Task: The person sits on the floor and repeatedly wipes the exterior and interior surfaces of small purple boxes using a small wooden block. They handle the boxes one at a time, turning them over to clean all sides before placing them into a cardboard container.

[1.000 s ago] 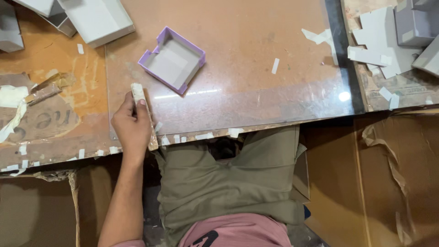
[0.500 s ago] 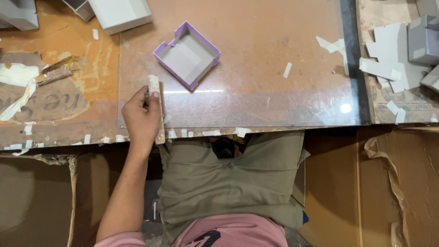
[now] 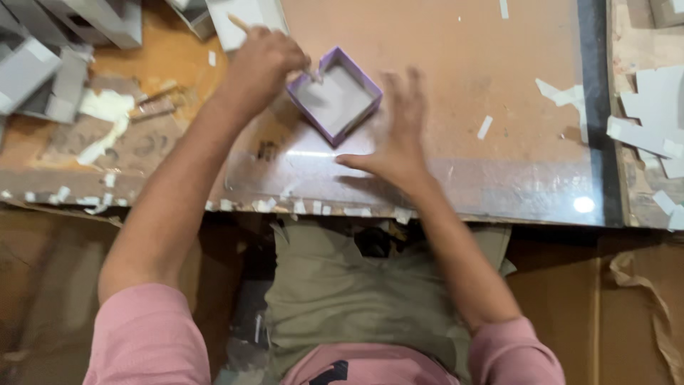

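The purple-edged open box point(image 3: 333, 101) is lying on the brown glass-topped table point(image 3: 456, 78). The left hand point(image 3: 262, 63) is gripping a thin stick at its rim; the right hand point(image 3: 393, 135), fingers spread, is hovering just beside it.

A single head-worn camera looked steeply down from close above the glass-topped workbench point(image 3: 463, 178), facing forward over the person's lap, both forearms entering from the bottom edge. No second view existed.
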